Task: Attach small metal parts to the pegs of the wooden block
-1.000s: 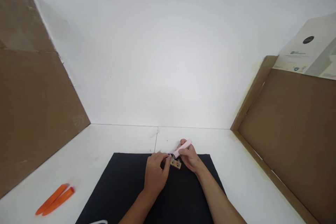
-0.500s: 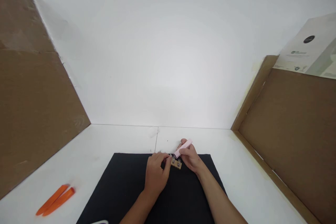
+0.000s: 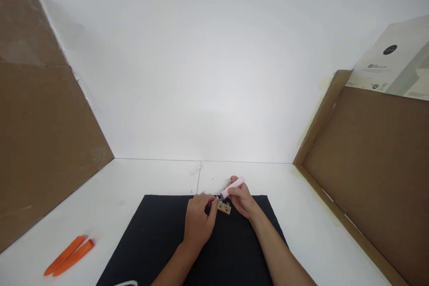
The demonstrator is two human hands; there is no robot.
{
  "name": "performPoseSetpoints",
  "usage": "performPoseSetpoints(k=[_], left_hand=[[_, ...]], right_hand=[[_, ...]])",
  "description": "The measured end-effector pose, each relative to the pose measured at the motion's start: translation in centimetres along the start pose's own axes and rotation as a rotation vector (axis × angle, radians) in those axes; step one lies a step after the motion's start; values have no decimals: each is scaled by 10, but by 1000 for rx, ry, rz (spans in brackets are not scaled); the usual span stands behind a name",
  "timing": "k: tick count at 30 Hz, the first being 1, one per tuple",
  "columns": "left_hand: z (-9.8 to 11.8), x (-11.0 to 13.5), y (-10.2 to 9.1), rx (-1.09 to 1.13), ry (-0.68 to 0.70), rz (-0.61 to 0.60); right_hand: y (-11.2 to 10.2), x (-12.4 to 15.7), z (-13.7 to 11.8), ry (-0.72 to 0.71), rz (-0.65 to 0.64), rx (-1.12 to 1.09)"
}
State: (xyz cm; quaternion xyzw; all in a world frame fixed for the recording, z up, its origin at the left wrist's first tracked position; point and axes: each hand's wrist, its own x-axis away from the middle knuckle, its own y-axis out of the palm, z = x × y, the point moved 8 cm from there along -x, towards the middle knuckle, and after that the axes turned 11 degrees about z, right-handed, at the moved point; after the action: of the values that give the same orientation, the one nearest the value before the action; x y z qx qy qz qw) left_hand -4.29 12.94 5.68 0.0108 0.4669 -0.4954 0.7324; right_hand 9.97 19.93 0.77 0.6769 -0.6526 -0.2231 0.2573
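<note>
Right hand [image 3: 243, 201] fingers grip a pale pink handle [image 3: 233, 188]; left hand [image 3: 198, 225] fingers curl closed just beside a small bolted wooden block [image 3: 224, 208].

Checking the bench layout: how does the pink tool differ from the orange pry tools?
The pink tool is pale pink; the orange pry tools are bright orange. The pink tool is a single piece gripped in the right hand above the black mat; the orange pry tools are a pair lying untouched on the white table. Both are long and slim.
</note>
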Motion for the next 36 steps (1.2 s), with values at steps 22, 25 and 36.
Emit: performPoseSetpoints(k=[22, 25, 36], left_hand=[[-2, 0, 1, 18, -13, -23], [-2, 1, 2, 15, -15, -28], [-2, 1, 2, 8, -10, -28]], right_hand=[[-6, -4, 3, -6, 93, 1], [-6, -4, 3, -23, 83, 1], [-4, -3, 0, -38, 48, 15]])
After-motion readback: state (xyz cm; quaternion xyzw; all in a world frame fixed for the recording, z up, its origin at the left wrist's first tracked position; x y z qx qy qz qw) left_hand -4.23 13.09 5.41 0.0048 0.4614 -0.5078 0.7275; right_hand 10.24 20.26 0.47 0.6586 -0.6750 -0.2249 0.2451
